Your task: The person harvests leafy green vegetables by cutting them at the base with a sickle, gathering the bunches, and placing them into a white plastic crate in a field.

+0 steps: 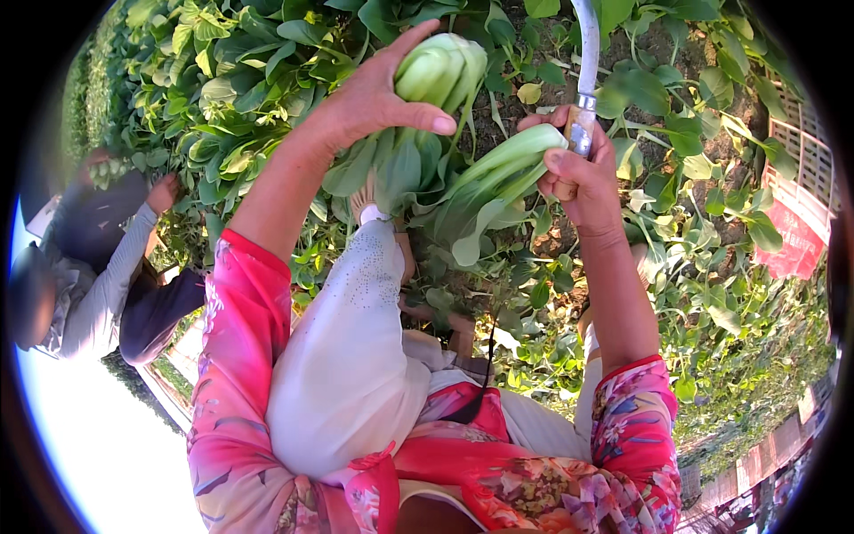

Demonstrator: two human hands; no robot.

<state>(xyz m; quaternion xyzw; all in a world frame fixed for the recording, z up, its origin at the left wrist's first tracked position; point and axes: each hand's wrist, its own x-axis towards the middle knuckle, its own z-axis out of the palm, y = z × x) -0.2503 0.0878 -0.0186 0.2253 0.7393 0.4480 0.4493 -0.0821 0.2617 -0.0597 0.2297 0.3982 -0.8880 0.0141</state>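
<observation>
My left hand (373,100) is around a pale green head of bok choy (444,70), its cut base facing up. The thumb crosses the stalks; most fingers are hidden behind. My right hand (584,177) grips the wooden handle (579,133) of a sickle-like tool. Its curved metal shank (588,50) runs out at the top edge, so the blade's end is unseen. Between that hand's thumb and fingers is also a smaller bok choy (507,157), its leaves drooping to the left. The leaves of both plants meet between my hands.
Leafy plants (267,87) grow densely ahead and left. Cut leaves (667,267) litter the soil to the right. A plastic crate (800,153) with a red printed sheet (790,233) stands at far right. Another person (100,287) crouches at left. My knee (353,320) rises between my arms.
</observation>
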